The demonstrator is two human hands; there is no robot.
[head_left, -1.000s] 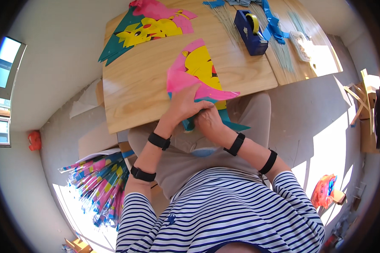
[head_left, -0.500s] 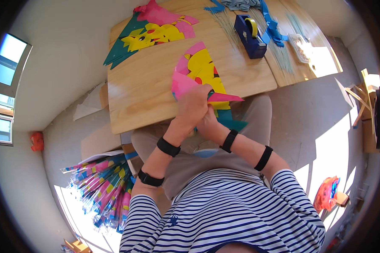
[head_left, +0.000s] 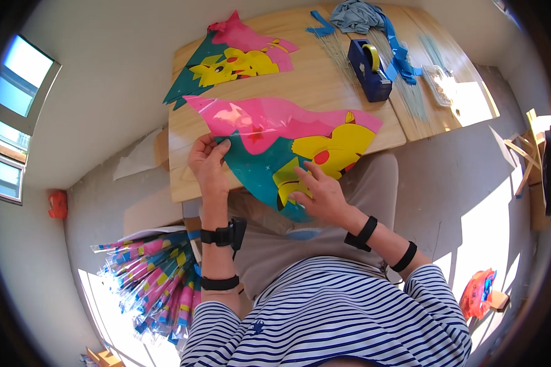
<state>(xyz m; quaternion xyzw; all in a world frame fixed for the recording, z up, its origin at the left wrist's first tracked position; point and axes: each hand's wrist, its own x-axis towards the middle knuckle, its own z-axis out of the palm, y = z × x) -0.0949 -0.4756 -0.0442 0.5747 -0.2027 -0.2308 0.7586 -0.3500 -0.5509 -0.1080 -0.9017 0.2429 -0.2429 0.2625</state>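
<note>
The left hand pinches a plastic sheet between thumb and fingers; the right hand lies on it, fingers loosely spread. The thin, glossy, flexible sheet spreads over the near edge of the wooden tabletop and the lap, its outline curved and pointed, printed pink, teal and a yellow cartoon figure. Beyond lie similar sheets, a hard blue tape dispenser and crumpled cloth.

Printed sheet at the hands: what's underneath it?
The wooden table shows beyond the printed sheet, beige trousers beside its near part. Anything beneath its coloured area is covered and cannot be seen.
</note>
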